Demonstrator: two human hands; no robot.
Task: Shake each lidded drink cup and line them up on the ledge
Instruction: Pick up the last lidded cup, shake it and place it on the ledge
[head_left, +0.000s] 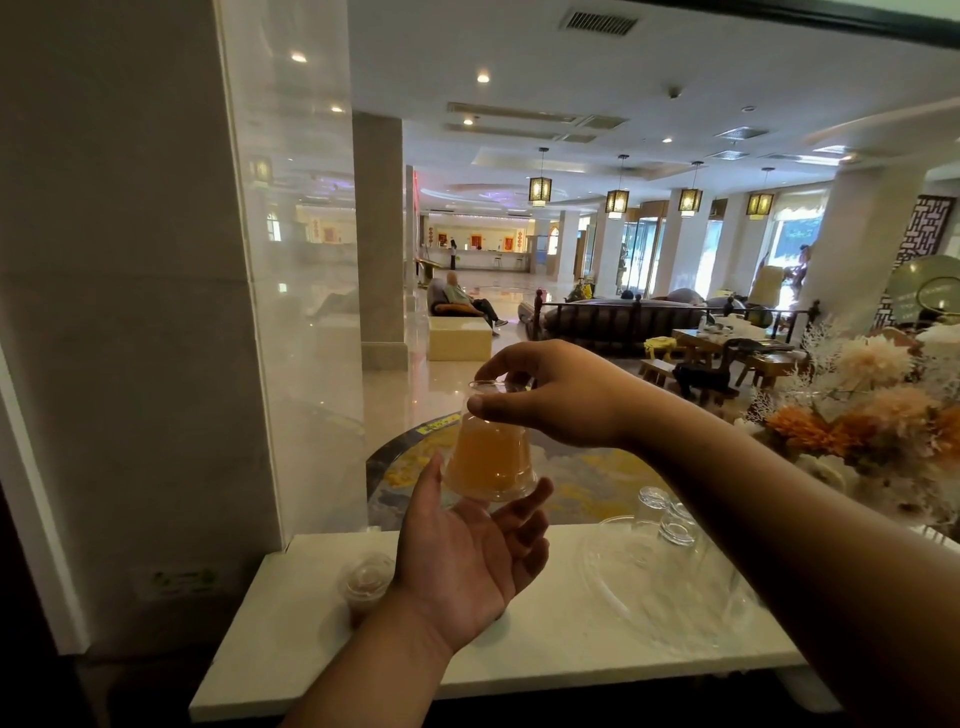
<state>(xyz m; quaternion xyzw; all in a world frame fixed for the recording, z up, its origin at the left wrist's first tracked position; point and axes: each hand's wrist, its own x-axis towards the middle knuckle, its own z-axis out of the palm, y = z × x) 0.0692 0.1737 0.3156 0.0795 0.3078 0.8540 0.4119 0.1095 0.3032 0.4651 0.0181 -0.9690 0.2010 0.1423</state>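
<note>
A clear plastic cup of orange drink (488, 457) is held upside down in the air above the white ledge (545, 660). My right hand (550, 395) grips the cup's narrow base from above with thumb and fingers. My left hand (467, 561) is palm up beneath it, fingers spread, and the lidded wide end rests on its fingertips. A second lidded cup (366, 582) with darker drink stands on the ledge to the left, partly hidden by my left wrist.
A large clear plastic tray (665, 587) lies on the ledge's right half, with stacked empty clear cups (667, 512) at its back edge. A white and orange flower arrangement (872, 410) stands at the right. A marble pillar (130, 312) borders the left.
</note>
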